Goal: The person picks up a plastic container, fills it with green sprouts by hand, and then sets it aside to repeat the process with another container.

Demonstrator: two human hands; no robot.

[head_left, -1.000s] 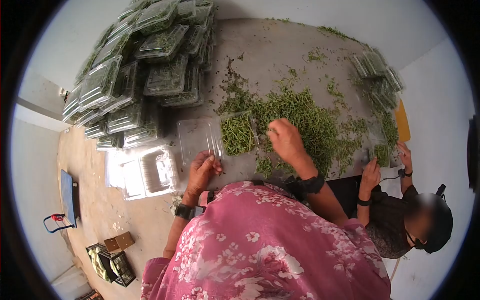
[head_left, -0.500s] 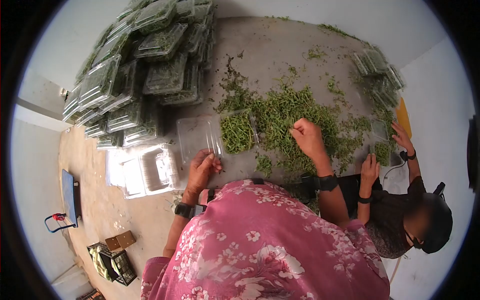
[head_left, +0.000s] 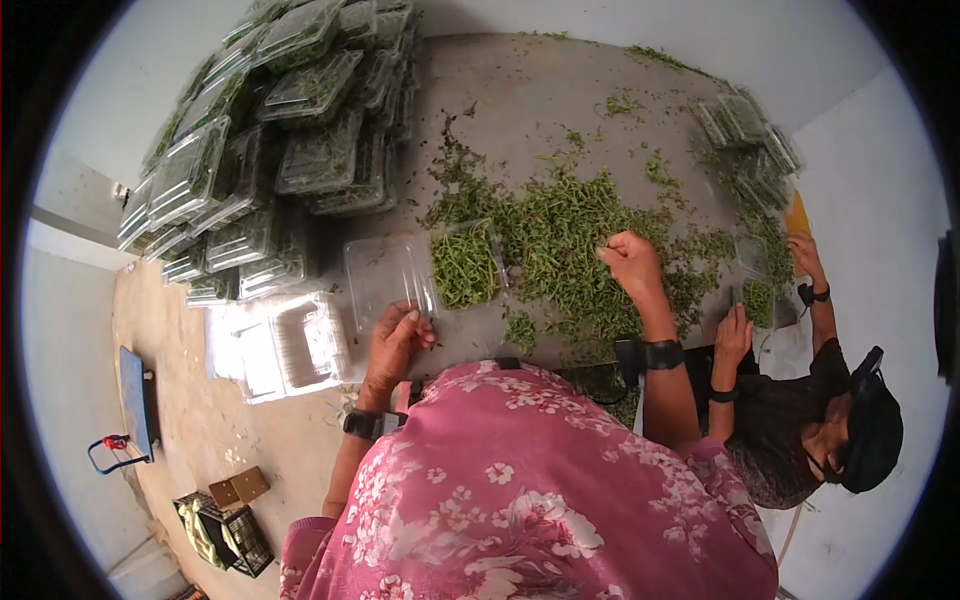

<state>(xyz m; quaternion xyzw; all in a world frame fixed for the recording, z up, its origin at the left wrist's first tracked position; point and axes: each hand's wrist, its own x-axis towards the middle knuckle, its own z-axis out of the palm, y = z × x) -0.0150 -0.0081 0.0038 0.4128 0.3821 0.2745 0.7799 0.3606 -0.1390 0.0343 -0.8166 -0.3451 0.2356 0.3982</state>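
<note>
A clear plastic clamshell container (head_left: 495,283) lies open on the table, its base full of cut green stems. Its transparent lid (head_left: 372,272) is folded out to the left. My left hand (head_left: 396,342) has its fingers curled closed on the container's near edge, by the fold between lid and base. To the right of the container spreads a loose heap of green stems and leaves (head_left: 570,225). Over the heap's right part is my right hand (head_left: 640,275), thumb and fingers pinched together. What is between those fingertips is too small to make out.
Filled clamshells (head_left: 310,90) rise in a tall stack at the left. Nested bare containers (head_left: 305,345) shine at the table's left edge. On the right a co-worker (head_left: 790,430) handles another filled container (head_left: 758,303), near more packs (head_left: 740,120). A crate (head_left: 240,540) and trolley (head_left: 135,400) stand on the floor.
My right hand has shifted right over the heap, still pinched. My left hand stays at the container's edge. The co-worker's far hand has moved toward the yellow object. The whole view has shifted slightly.
</note>
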